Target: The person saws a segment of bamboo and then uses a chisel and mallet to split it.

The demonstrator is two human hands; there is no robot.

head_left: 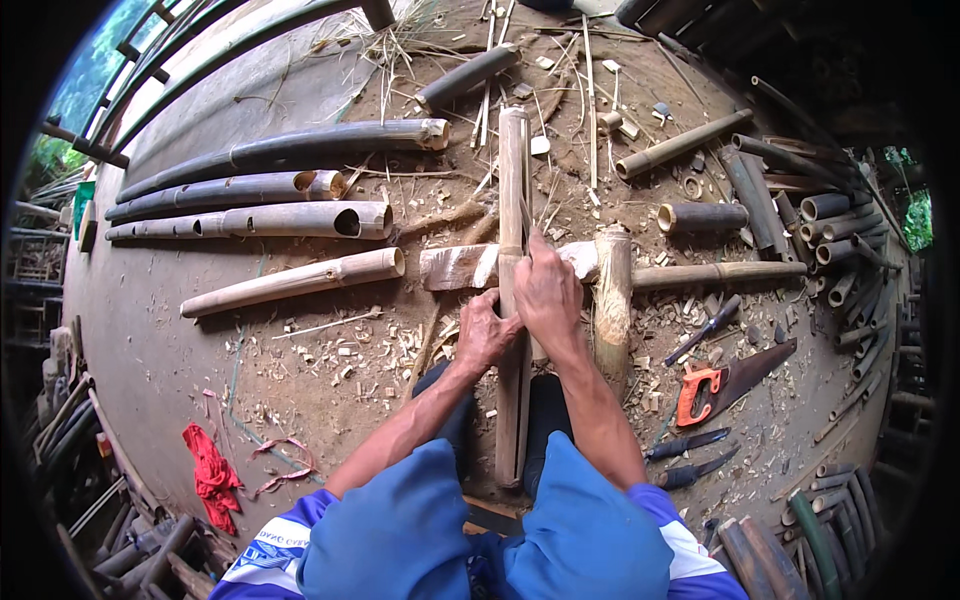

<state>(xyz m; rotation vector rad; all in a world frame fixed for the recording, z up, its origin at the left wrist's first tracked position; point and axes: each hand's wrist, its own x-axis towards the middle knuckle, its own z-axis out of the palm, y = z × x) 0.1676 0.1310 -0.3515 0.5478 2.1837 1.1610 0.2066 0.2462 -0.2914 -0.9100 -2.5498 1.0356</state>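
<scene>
Centrally, left fingers (505,327) clasp a bamboo pole (510,400) near curled right fingers (540,252).

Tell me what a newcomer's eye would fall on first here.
Probably the long, pale bamboo pole at centre, with the left hand and right hand at it. Next, the orange-handled metal handsaw lying at right, then the crumpled red cloth at lower left.
</scene>
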